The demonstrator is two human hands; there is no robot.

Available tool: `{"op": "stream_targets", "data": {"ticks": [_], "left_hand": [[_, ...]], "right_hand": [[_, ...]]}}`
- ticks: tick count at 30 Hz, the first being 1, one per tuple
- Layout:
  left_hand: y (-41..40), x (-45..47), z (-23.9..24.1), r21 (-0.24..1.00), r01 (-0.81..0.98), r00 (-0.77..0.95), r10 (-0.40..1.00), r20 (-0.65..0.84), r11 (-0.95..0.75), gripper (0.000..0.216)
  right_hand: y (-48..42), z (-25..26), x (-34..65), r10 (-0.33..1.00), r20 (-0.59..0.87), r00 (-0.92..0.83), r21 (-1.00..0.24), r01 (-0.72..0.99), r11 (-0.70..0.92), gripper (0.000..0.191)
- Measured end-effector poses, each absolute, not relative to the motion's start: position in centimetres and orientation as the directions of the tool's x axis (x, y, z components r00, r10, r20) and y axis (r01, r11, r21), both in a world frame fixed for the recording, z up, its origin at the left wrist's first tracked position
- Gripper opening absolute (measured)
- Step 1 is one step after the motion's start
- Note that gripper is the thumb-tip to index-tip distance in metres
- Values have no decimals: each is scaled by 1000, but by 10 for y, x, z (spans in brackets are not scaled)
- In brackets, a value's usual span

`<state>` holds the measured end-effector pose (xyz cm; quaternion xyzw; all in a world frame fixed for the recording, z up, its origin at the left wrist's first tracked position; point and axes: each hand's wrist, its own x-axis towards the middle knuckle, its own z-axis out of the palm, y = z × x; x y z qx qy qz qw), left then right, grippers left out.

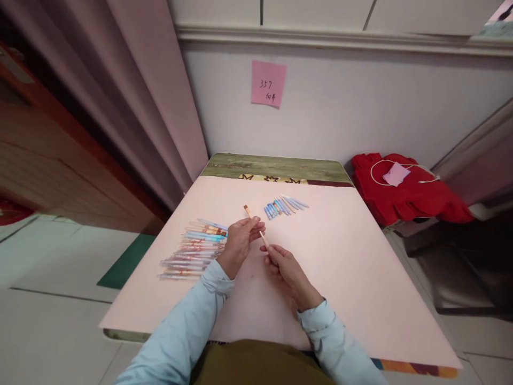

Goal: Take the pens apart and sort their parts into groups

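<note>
L hand (240,240) & R hand (282,264) are both hovering over the table's (340,256) middle, w/ pale blue sleeves (188,326) coming in across its near edge. Both are sharing one thin pen (248,212). L fingers are closing round its upper half w/ thumb on top. R fingertips are pinching its lower end, the other R fingers curling in. Pen is tilting, w/ its lower end toward the table's near-right. Its brown-tipped end is sticking out past L hand & pointing at the table's far-left. It's being held just above the pink top. Hands are staying just apart, w/ a bit of pen showing btwn them.

Just beside L hand, on the table's left side, a pile of pens (196,248) is lying in a rough row. They're mostly pink, orange & blue, w/ barrels running approx. parallel to the table's near edge. Off the table's left edge, a green mat (126,262) is lying on the floor.

Past the brown tip, nearer the table's far edge, a blue cluster (282,206) of small pieces is lying fanned out. Can't tell if caps or short pens. A green strip (280,167) is running along the table's far edge.

Beyond the table's far-right corner, a red cloth (417,203) is sitting w/ a pink slip (396,174) on top. Above the table's far edge, a pink sticky note (268,84) is hanging on the wall.
</note>
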<state>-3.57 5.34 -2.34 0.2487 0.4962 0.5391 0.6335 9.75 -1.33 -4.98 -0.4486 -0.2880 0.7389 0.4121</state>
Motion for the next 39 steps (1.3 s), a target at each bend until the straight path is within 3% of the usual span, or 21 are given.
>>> {"op": "stream_targets", "data": {"ticks": [4, 11, 18, 27, 39], "left_hand": [[55, -38, -26, 857, -440, -105, 932, -348, 270, 20], [53, -35, -36, 820, -460, -5, 922, -386, 341, 16], [87, -21, -40, 833, -274, 25, 870, -493, 480, 17], [111, -20, -51, 842, -180, -38, 852, -523, 509, 20], [127, -13, -62, 831, -57, -68, 828, -557, 554, 25]], "right_hand": [[-13, -51, 99, 884, -406, -233, -811, -355, -466, 46], [-2, -48, 120, 932, -361, 43, -840, -450, -305, 43], [2, -38, 137, 934, -331, 136, -866, -436, -244, 40], [6, -55, 139, 929, -351, 116, -806, -542, -236, 42], [5, -51, 141, 922, -369, 120, -797, -552, -247, 40]]}}
